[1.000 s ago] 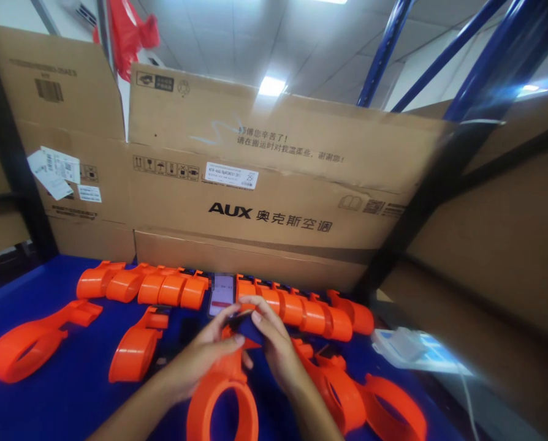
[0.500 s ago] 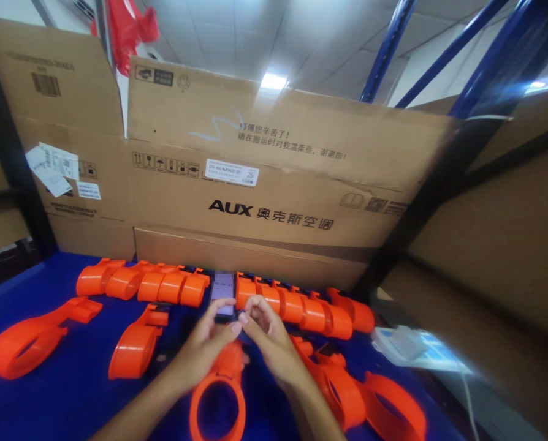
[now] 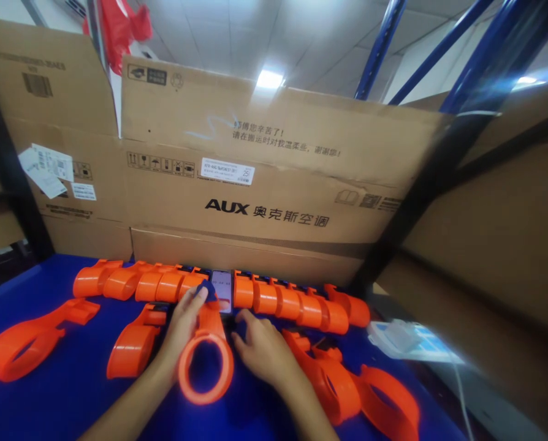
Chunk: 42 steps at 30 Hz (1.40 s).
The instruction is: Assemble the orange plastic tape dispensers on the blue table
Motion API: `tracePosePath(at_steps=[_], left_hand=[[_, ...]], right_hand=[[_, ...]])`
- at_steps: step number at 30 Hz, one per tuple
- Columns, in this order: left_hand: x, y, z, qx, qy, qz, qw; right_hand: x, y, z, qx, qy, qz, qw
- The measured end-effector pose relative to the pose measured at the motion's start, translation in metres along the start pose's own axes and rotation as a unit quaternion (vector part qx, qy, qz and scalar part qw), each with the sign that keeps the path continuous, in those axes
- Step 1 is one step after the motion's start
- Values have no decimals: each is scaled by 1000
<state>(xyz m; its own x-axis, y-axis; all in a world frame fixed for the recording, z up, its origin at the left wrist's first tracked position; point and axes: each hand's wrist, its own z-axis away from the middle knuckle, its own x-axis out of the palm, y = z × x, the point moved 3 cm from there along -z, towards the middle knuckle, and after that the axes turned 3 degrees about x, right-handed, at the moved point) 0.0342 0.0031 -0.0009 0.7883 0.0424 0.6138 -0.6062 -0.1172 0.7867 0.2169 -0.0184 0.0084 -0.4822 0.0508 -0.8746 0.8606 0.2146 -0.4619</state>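
Observation:
My left hand (image 3: pixel 184 321) grips an orange tape dispenser (image 3: pixel 228 367) by its narrow upper end, the round ring hanging towards me. A small dark blue piece (image 3: pixel 206 289) sits at the top of that end, under my left thumb. Just to the right of the dispenser is my right hand (image 3: pixel 262 346), fingers curled and thumb close to the index finger. Something dark shows between those fingertips, but I cannot make out whether it is a part or the cloth behind. A phone (image 3: pixel 221 288) with a lit screen stands just beyond my hands.
A row of orange dispensers (image 3: pixel 289 302) lines the back of the blue tabletop (image 3: pixel 76 398). More lie nearer, at left (image 3: pixel 21 346) and right (image 3: pixel 388 398). A cardboard box (image 3: pixel 265 184) walls the back. A white power strip (image 3: pixel 409 340) with a cable lies right.
My hands were together over the dispenser; now they are apart. My left hand has raised the dispenser, showing the blue piece at its top. My right hand has drawn back slightly to the right and down.

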Motion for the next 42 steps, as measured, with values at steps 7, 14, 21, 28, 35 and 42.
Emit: tracePosePath(at_steps=[7, 14, 21, 28, 35, 42], left_hand=[[6, 0, 11, -36, -37, -27, 998], [12, -4, 24, -128, -80, -62, 987], [19, -7, 29, -133, -129, -52, 981], [17, -4, 24, -114, -93, 14, 989], [15, -4, 23, -99, -100, 6, 990], [15, -1, 22, -52, -79, -1, 996]], right_hand=[[5, -5, 1, -21, -10, 27, 999], [-17, 6, -9, 5, 152, -143, 978], [-20, -5, -10, -24, 170, -430, 886], [-27, -24, -2, -113, 69, -396, 909], [-24, -21, -5, -95, 77, -422, 898], [-36, -1, -3, -62, 130, -421, 895]])
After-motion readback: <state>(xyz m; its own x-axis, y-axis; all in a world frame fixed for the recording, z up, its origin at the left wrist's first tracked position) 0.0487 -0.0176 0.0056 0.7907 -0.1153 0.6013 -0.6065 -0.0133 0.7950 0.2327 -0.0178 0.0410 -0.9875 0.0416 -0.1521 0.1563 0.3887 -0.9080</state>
